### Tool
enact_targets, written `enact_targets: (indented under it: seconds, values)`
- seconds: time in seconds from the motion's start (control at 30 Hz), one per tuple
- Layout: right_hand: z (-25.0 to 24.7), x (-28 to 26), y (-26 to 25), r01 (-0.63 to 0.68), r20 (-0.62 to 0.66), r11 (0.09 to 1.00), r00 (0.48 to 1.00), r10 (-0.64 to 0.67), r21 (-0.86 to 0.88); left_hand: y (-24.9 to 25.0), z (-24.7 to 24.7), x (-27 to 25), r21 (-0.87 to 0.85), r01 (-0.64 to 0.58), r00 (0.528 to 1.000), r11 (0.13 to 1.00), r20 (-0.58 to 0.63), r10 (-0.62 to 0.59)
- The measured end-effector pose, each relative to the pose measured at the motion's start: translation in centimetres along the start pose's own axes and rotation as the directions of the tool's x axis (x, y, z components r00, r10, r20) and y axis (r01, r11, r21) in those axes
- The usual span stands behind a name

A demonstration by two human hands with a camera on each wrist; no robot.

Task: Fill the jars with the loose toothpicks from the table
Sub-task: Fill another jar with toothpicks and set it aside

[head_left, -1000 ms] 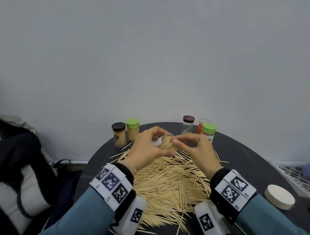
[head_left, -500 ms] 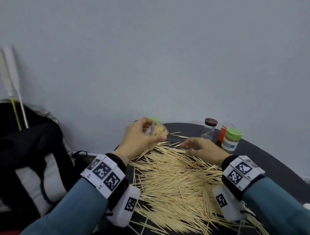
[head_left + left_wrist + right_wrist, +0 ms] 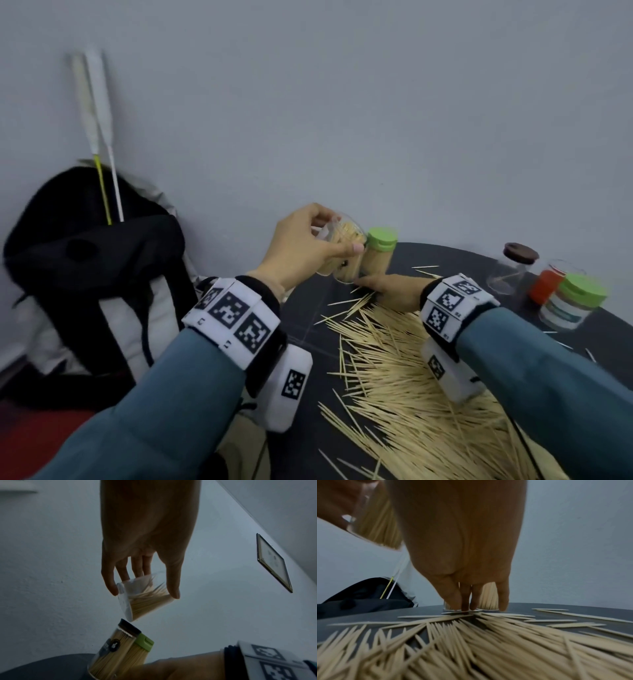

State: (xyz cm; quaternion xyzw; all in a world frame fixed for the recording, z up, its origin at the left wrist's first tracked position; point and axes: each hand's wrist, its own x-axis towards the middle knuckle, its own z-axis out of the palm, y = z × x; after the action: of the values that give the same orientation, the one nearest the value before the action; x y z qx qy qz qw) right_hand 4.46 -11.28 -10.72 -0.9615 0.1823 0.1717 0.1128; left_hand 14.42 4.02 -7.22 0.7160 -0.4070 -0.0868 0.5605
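At far left a dark backpack leans on the wall. Left hand grips a tilted, toothpick-filled open jar above the green-lidded jar. Right hand, fingers straight, touches loose toothpicks on the counter; capped jars at right.

Jar above toothpicks on table
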Motion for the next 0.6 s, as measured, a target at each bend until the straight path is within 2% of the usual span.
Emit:
enact_targets:
  seconds: [0.13, 0.4, 0.6]
  values:
    - [0.1, -0.1, 0.5, 0.02, -0.016, 0.996, 1.0, -0.021, -0.091, 0.5, -0.4, -0.2, -0.015, -0.008, 1.0, 1.0, 0.013, 0.008]
    - [1.9, -4.7, 0.0, -0.005, 0.023, 0.971, 1.0, 0.011, -0.238, 1.0, -0.2, -1.1, -0.025, -0.006, 0.999, 1.0, 0.031, 0.006]
    - [2.0, -7.2, 1.1, -0.056, -0.04, 0.977, 0.998, 0.049, -0.205, 1.3, 0.1, -1.7, -0.004, -0.017, 0.998, 1.0, 0.053, 0.018]
